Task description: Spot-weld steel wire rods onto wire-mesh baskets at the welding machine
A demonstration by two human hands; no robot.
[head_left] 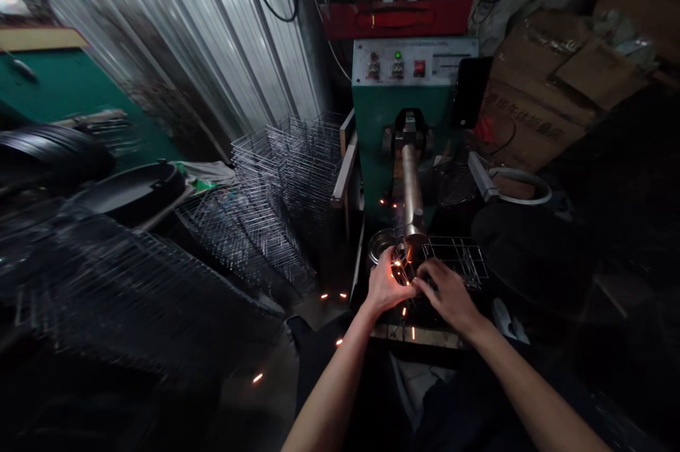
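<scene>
My left hand [387, 285] and my right hand [447, 290] are close together beneath the metal electrode arm [413, 190] of a green spot welder [372, 140]. Both are closed around the near part of a wire rack [461, 258], whose bars stick out behind and to the right of my right hand. The exact grip is partly hidden by my fingers. Orange sparks fly at the electrode tip, between the hands, and fall towards my lap. A round metal ring or dish [378, 243] sits just behind my left hand.
Stacked wire baskets [287, 168] and wire grids [239, 239] stand to the left. Further left are a black round pan [132, 190] and another green machine [47, 91]. Cardboard boxes [536, 98] are piled at right. A red toolbox [398, 18] holding bottles tops the welder.
</scene>
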